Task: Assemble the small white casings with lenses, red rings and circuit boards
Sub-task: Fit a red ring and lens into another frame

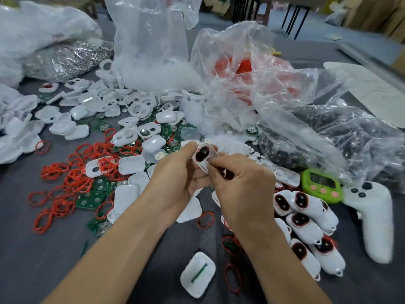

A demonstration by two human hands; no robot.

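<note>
1. The white casing (pixel 205 155) is held up over the middle of the table (pixel 32 249), between the two hands. Its open face is turned toward the person.
2. Its long axis runs from the far end down to the near end, a little tilted. The dark oval opening with a red edge lies in the far half.
3. The left hand (pixel 175 178) is under and left of the casing. Its fingers curl around the casing and the thumb presses the left edge.
4. The right hand (pixel 243 187) comes from the right. Its fingertips (pixel 212 164) are closed in a pinch on a small part at the near end of the casing; what the part is, I cannot tell.
5. I judge that the coming move depends on this: the part must go in at the near end, so the right hand is the working one and the left hand only steadies.
6. Loose red rings (pixel 72 178) and green circuit boards (pixel 89 199) lie to the left, near the left arm. The finished casings (pixel 306 220) lie in a pile to the right.
</note>
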